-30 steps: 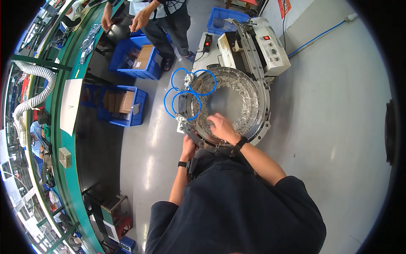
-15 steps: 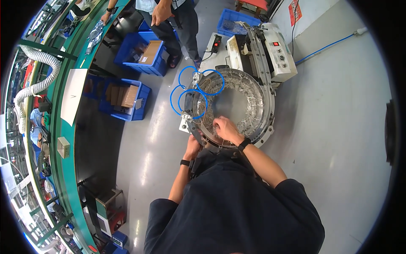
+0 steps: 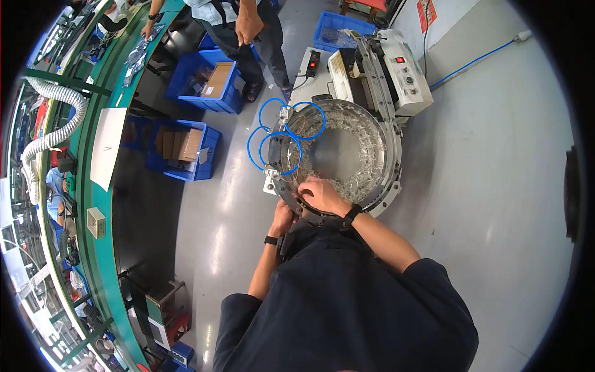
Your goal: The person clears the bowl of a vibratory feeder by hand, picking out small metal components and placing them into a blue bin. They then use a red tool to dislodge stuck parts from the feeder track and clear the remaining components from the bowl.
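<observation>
A round metal vibratory feeder bowl (image 3: 389, 155) stands in front of me, with many small clear-silvery parts (image 3: 367, 166) heaped in a ring along its inside. My right hand (image 3: 322, 195) reaches over the near rim, fingers bent together at the inner left wall; whatever they pinch is too small to make out. Against the outside of the near-left rim rests my left hand (image 3: 284, 217), its fingertips partly hidden by the rim. Coiled blue air tubes (image 3: 282, 154) loop over the bowl's left side, beside small metal fittings.
A white control box (image 3: 406, 77) and a rail adjoin the bowl at the far right. Blue bins (image 3: 214, 158) with cardboard stand on the floor to the left, near a green workbench (image 3: 111, 217). Another person (image 3: 248, 37) stands beyond the bins. A blue bin (image 3: 331, 28) sits behind the machine.
My right hand has moved left and slightly toward me, from over the parts to the bowl's inner left wall. My left hand stays at the rim. The other person's hand has shifted slightly.
</observation>
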Tool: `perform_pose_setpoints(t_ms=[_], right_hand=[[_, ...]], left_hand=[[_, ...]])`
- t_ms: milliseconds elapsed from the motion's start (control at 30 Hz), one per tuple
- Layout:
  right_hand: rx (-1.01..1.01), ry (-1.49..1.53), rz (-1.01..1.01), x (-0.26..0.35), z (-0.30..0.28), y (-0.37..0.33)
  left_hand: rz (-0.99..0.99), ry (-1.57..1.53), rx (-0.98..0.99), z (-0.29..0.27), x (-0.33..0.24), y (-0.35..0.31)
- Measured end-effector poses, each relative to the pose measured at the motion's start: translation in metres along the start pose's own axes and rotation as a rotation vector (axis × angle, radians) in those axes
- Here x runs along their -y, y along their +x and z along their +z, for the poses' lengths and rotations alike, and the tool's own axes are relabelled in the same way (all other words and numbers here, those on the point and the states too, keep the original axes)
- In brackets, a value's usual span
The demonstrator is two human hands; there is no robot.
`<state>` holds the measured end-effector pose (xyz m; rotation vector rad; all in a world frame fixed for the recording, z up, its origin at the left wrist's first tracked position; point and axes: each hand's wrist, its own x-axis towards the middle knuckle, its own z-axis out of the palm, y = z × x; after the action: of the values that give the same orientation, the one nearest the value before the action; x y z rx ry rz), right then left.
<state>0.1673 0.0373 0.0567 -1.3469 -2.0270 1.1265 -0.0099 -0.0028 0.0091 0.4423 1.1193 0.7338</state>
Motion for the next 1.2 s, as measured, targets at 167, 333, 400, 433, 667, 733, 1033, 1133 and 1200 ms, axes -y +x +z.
perform_pose_setpoints(t_ms=[167, 333, 400, 433, 667, 733, 1033, 1133, 1200], right_hand=[[-0.051, 0.068, 0.029, -0.002, 0.0, 0.001], [-0.016, 0.032, -0.001, -0.001, -0.001, 0.002], [0.029, -0.003, 0.02, 0.0, -0.001, 0.004], [0.029, 0.001, 0.021, 0.001, -0.001, 0.004], [-0.198, 0.072, 0.027, 0.004, 0.006, 0.005], [-0.17, 0.063, 0.041, 0.003, 0.007, 0.004], [-0.029, 0.019, 0.098, 0.0, 0.006, 0.002], [-0.02, -0.014, 0.091, -0.006, 0.006, 0.0], [-0.01, -0.041, 0.048, -0.004, 0.003, 0.001]], left_hand=[[-0.019, -0.008, 0.037, -0.002, -0.001, -0.002], [-0.002, -0.064, 0.004, 0.0, -0.002, -0.001], [0.002, -0.031, 0.012, -0.002, 0.002, 0.0], [0.006, -0.002, 0.021, -0.002, 0.004, 0.0], [-0.035, -0.03, 0.017, 0.001, -0.001, -0.001], [-0.027, -0.108, 0.0, 0.002, -0.004, -0.002], [-0.043, -0.007, 0.073, -0.003, -0.002, 0.002], [-0.04, 0.022, 0.073, 0.001, -0.006, 0.001], [-0.045, 0.017, 0.061, 0.0, -0.004, 0.002]])
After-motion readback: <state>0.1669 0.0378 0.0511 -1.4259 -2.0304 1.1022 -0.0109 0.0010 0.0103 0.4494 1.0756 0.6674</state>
